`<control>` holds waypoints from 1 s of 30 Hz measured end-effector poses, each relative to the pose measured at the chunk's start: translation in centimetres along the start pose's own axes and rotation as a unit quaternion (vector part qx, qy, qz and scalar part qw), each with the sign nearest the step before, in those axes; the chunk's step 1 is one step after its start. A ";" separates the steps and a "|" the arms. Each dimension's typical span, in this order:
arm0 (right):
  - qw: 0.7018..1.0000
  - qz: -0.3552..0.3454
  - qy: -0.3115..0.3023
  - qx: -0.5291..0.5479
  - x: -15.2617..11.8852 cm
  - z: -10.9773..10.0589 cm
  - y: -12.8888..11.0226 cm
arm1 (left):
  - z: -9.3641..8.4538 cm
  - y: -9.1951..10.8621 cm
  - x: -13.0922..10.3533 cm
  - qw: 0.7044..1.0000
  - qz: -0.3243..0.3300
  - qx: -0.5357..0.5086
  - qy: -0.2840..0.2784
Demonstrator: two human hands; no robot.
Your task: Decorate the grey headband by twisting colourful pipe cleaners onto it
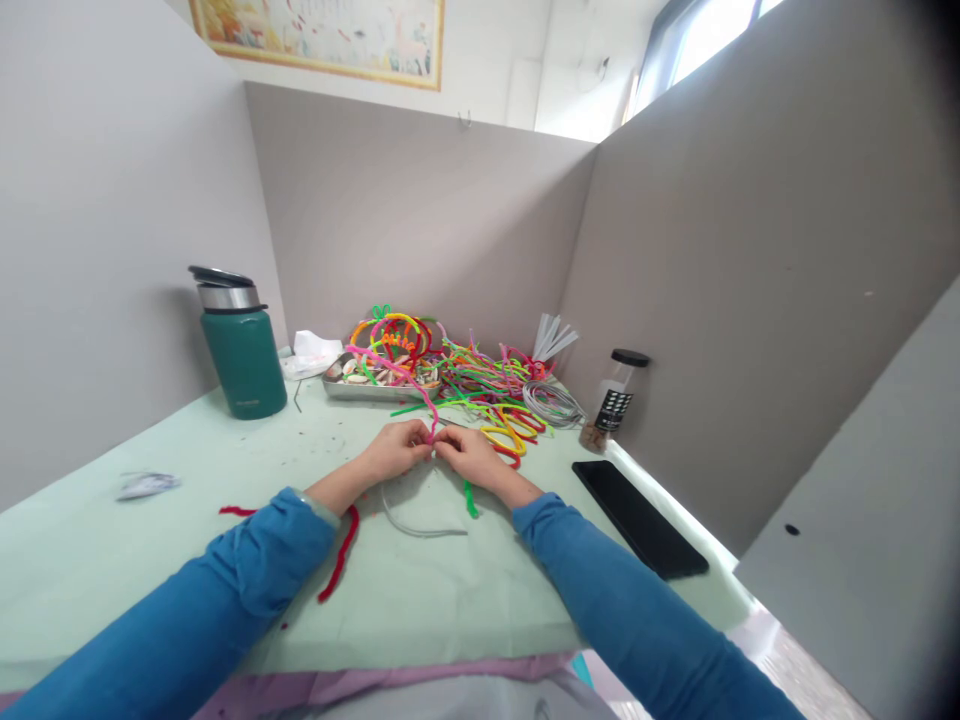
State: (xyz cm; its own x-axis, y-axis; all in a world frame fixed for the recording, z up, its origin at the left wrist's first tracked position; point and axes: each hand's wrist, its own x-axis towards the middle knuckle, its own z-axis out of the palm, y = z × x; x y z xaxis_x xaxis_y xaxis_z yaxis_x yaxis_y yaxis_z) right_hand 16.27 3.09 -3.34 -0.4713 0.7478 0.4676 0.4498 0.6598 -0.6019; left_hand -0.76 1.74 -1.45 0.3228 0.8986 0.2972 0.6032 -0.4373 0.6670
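Observation:
My left hand (396,450) and my right hand (474,458) meet over the middle of the table, fingertips pinched together. Between them they grip the lower end of a pink pipe cleaner (409,378), whose free length slants up and to the left. A grey wire (420,530) curves down below my hands; whether its upper end is in my fingers I cannot tell. A red pipe cleaner (343,560) lies partly under my left wrist. Just below my right hand a short green pipe cleaner (470,500) sticks out.
Behind my hands stand a metal tray (375,391) of small pieces and a pile of coloured pipe cleaners (487,370). A grey wire coil (551,403), a clear bottle (611,400) and a black phone (637,520) are on the right. A green flask (244,362) stands left. Grey partitions (420,210) enclose the table.

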 end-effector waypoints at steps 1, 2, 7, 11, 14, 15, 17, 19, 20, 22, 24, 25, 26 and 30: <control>1.000 0.000 -0.001 -0.002 0.0 0.0 0.0 | 0.0 0.0 0.0 1.000 -0.002 0.002 0.000; 1.000 -0.001 -0.002 -0.003 0.0 0.0 0.0 | 0.0 0.0 0.0 1.000 -0.006 0.004 -0.002; 1.000 -0.008 -0.003 -0.006 0.0 0.0 0.1 | 0.1 -0.2 0.0 1.000 -0.016 -0.009 -0.018; 1.000 -0.017 -0.002 -0.014 0.0 0.0 0.2 | 0.1 -0.5 0.1 1.000 0.004 0.008 -0.011; 1.000 -0.018 -0.005 -0.020 -0.1 0.0 0.1 | 0.1 -0.5 0.1 1.000 0.006 0.015 -0.008; 1.000 -0.018 -0.005 -0.022 -0.1 0.0 0.1 | 0.0 -0.4 0.0 1.000 0.003 0.015 -0.010; 0.999 -0.020 -0.005 -0.026 -0.1 0.0 0.1 | 0.0 -0.2 0.0 1.000 -0.002 0.013 -0.013; 0.999 -0.022 -0.006 -0.028 -0.1 0.0 0.1 | 0.0 -0.1 -0.1 1.000 -0.004 0.010 -0.015; 0.999 -0.024 -0.006 -0.029 -0.1 0.0 0.1 | 0.0 0.0 -0.1 1.000 -0.003 0.007 -0.015; 0.999 -0.025 -0.005 -0.032 -0.1 0.1 0.2 | 0.0 0.0 -0.1 1.000 0.000 0.001 -0.015; 0.999 -0.026 -0.005 -0.036 0.0 0.1 0.3 | 0.0 0.0 -0.1 1.000 0.001 -0.004 -0.017; 0.999 -0.027 -0.005 -0.038 0.0 0.1 0.4 | 0.0 0.0 -0.1 1.000 0.001 -0.005 -0.017; 0.999 -0.026 -0.006 -0.041 0.0 0.1 0.4 | 0.0 0.0 -0.1 1.000 0.001 -0.006 -0.017; 0.999 -0.024 -0.007 -0.047 0.0 0.1 0.3 | 0.0 0.1 -0.1 1.000 -0.008 -0.011 -0.015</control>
State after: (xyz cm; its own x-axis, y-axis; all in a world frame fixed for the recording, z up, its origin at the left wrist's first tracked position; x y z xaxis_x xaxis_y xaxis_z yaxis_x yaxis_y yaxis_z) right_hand 16.40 3.27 -3.59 -0.5046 0.7142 0.4852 0.4956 0.6997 -0.5146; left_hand -0.77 1.62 -1.44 0.3352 0.9041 0.2651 0.5933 -0.4212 0.6860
